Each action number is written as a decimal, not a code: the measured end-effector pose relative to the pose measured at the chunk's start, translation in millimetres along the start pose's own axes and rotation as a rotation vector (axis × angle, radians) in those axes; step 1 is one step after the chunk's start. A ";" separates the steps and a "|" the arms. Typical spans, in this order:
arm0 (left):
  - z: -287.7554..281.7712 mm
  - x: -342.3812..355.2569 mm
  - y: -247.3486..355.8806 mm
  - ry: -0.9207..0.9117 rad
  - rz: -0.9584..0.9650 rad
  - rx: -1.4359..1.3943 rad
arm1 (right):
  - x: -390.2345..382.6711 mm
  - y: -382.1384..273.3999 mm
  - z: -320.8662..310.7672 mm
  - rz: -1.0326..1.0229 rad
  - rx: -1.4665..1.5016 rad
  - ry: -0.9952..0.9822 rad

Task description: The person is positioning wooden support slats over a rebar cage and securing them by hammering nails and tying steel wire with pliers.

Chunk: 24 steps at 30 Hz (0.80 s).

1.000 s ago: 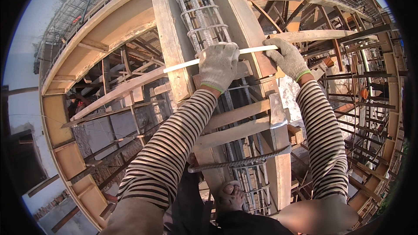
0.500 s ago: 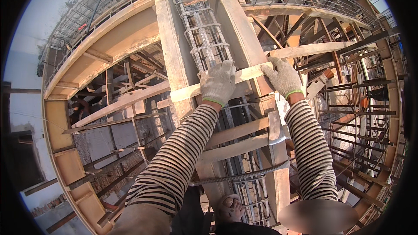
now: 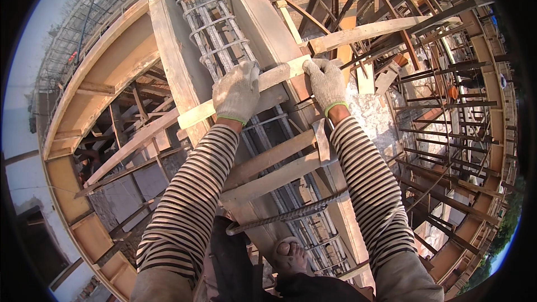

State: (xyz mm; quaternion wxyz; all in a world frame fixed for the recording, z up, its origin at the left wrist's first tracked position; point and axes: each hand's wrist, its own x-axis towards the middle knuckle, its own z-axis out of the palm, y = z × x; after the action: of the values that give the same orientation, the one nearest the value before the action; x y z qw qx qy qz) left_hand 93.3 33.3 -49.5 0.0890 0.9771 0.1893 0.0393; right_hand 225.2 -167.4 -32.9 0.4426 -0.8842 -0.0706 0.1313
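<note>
A pale wooden strip [image 3: 279, 74] lies across the top edges of a long beam form. My left hand [image 3: 238, 92], in a knitted work glove, is closed over the strip near its middle. My gloved right hand [image 3: 327, 82] grips the strip's right end, thumb toward the left hand. Below the strip, inside the form, runs a steel rebar cage [image 3: 218, 28]. Nearer me, two wooden crosspieces [image 3: 271, 176] span the form, with a curved, pale metal-looking piece [image 3: 321, 142] at their right ends. A hooked ribbed steel bar [image 3: 285, 217] lies across the form in front of my foot.
My bare foot [image 3: 291, 254] stands at the form's near part. The form's side boards [image 3: 179, 61] run away from me. A curved wooden form [image 3: 106, 86] bends round on the left. Dark support bars [image 3: 447, 128] and drops to lower levels lie on the right.
The whole view has shifted, so the beam, strip and both hands appear farther left. Both hands keep their hold on the strip; more of the hooked bar and my foot shows.
</note>
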 end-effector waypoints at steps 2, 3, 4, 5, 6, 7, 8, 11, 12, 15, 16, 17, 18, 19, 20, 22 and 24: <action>-2.0 1.6 2.7 -0.052 -0.029 -0.043 | -0.8 6.4 7.7 0.027 0.052 0.037; -1.3 1.6 2.7 -0.033 -0.031 -0.052 | 1.1 8.3 7.2 0.022 0.078 0.011; -0.8 1.4 2.6 -0.013 -0.032 -0.062 | 4.1 10.5 5.2 0.017 0.105 -0.014; -0.2 0.9 3.7 0.007 -0.031 -0.071 | 6.5 13.0 3.1 0.013 0.132 -0.037; -9.7 5.1 12.8 0.024 -0.043 -0.099 | 9.8 14.5 -2.6 0.022 0.091 -0.043; -33.1 6.7 23.6 0.040 -0.057 -0.122 | 10.6 12.5 -7.5 0.032 0.055 -0.053; -46.9 6.1 27.8 0.055 -0.077 -0.135 | 10.1 9.3 -7.1 0.041 0.028 -0.071; 21.1 12.9 -5.4 0.321 0.289 -0.155 | 10.0 -3.6 3.7 0.083 0.103 -0.173; -4.6 21.2 19.5 0.307 0.464 -0.024 | 14.0 9.4 -0.7 0.125 0.120 -0.183; -26.9 31.9 61.8 -0.060 -0.063 -0.713 | 13.7 15.7 -2.5 0.024 0.074 -0.090; -31.6 33.9 68.1 -0.046 -0.061 -0.769 | 16.4 15.9 -4.3 0.047 0.080 -0.108; -28.6 35.4 72.7 -0.043 -0.038 -0.667 | 17.6 18.0 -9.8 0.020 0.047 -0.097; -26.5 32.1 70.5 -0.048 -0.023 -0.557 | 12.0 11.4 -13.1 0.000 0.020 -0.096; -23.1 30.2 69.8 -0.053 -0.003 -0.454 | 6.8 2.3 -19.4 -0.019 -0.013 -0.092; -22.7 30.7 68.4 -0.055 0.010 -0.452 | -12.4 -17.6 -26.1 -0.012 -0.036 0.081; -28.0 38.2 71.0 -0.050 0.051 -0.463 | -51.7 -25.8 -47.1 -0.155 0.221 0.244; -24.5 34.9 62.0 -0.019 0.092 -0.352 | -117.6 -42.6 -60.9 -0.033 0.411 0.107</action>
State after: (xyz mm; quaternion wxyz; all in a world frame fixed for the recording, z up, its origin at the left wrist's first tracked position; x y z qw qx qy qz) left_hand 145.4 -6.2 -12.2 0.2586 0.9543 0.1337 0.0668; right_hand 130.4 -216.8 56.1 0.6190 -0.7797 -0.0328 0.0884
